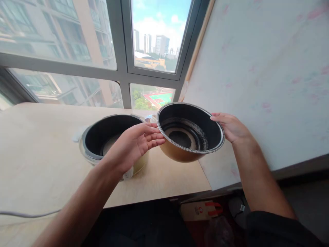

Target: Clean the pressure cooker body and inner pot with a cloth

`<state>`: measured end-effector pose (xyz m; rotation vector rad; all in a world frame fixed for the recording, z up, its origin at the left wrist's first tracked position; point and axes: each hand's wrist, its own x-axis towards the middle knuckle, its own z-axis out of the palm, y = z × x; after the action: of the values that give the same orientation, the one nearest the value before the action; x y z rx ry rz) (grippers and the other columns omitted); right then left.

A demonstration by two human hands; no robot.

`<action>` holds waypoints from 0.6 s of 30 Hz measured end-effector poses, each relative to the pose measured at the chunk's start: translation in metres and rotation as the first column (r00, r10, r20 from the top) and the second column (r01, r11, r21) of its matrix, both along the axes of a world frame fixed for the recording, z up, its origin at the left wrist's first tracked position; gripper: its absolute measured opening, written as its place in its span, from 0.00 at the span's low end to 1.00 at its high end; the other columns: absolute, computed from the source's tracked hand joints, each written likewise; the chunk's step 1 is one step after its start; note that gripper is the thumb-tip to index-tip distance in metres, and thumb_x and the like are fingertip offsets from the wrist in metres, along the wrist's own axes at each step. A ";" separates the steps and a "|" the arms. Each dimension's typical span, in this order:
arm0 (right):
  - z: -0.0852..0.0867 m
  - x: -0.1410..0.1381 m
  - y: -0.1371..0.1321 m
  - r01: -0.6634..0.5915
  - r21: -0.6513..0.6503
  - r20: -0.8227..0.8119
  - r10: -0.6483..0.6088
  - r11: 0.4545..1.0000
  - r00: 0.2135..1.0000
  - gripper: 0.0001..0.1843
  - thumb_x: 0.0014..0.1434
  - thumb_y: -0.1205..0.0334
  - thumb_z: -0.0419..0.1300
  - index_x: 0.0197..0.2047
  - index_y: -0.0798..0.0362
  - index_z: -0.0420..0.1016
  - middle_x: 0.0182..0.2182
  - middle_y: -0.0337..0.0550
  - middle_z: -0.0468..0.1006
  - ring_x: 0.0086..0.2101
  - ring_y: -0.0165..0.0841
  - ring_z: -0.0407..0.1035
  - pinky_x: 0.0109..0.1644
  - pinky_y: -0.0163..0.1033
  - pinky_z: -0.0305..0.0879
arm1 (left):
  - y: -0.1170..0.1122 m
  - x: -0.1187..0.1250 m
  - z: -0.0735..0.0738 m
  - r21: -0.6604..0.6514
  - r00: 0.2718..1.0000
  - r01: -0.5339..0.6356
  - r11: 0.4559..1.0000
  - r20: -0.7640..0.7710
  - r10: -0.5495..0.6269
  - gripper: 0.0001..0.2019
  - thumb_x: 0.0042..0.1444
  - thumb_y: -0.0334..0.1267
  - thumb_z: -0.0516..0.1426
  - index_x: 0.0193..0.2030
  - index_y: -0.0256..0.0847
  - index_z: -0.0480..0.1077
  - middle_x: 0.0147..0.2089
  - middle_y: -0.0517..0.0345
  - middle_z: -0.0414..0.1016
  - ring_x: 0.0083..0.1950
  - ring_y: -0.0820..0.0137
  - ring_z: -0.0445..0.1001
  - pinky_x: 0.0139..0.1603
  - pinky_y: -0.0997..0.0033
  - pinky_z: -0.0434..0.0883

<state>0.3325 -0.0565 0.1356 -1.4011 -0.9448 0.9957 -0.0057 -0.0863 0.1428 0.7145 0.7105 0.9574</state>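
Window-side, the pale counter [38,154] carried an open cooker base [102,137]. Just right of it, over the counter's edge, the tilted inner pot [190,137] hung pressed between left hand [133,144] and right hand [231,127]. With fingers [155,136] barely curled on its rim, it could have slipped and fallen.

Sunlit window [154,37] above pale wooden table [33,151].

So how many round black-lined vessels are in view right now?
2. The inner pot is held up between left hand and right hand; the cooker body sits on the wooden table to its left. No others show.
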 end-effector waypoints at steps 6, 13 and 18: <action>-0.055 0.017 -0.025 0.082 -0.063 -0.022 -0.083 0.995 0.996 0.14 0.44 0.74 0.67 0.36 0.54 0.75 0.27 0.42 0.79 0.27 0.33 0.72 0.31 0.37 0.70 | -0.015 0.018 -0.043 -0.067 0.994 0.109 0.992 0.014 -0.108 0.14 0.46 0.29 0.62 0.42 0.32 0.74 0.41 0.48 0.77 0.42 0.64 0.78 0.47 0.64 0.76; -0.106 0.005 -0.056 0.138 -0.147 -0.097 -0.153 0.979 0.983 0.15 0.42 0.68 0.71 0.36 0.55 0.77 0.29 0.39 0.78 0.26 0.28 0.69 0.28 0.31 0.66 | -0.032 0.021 -0.076 -0.151 0.990 0.105 0.983 -0.075 -0.118 0.20 0.42 0.31 0.66 0.44 0.35 0.72 0.42 0.53 0.72 0.44 0.67 0.72 0.44 0.68 0.72; -0.141 -0.001 -0.062 0.119 -0.203 -0.063 -0.134 0.972 0.989 0.17 0.42 0.65 0.72 0.37 0.55 0.77 0.31 0.40 0.79 0.30 0.30 0.70 0.33 0.32 0.67 | -0.039 0.021 -0.105 -0.205 0.983 0.055 0.977 -0.161 -0.089 0.21 0.40 0.34 0.68 0.44 0.36 0.73 0.44 0.53 0.71 0.45 0.67 0.70 0.42 0.69 0.70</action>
<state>0.3320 -0.1182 -0.0056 -1.5580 -0.7050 1.0619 0.0150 -0.1255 0.0376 0.6446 0.9113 0.7523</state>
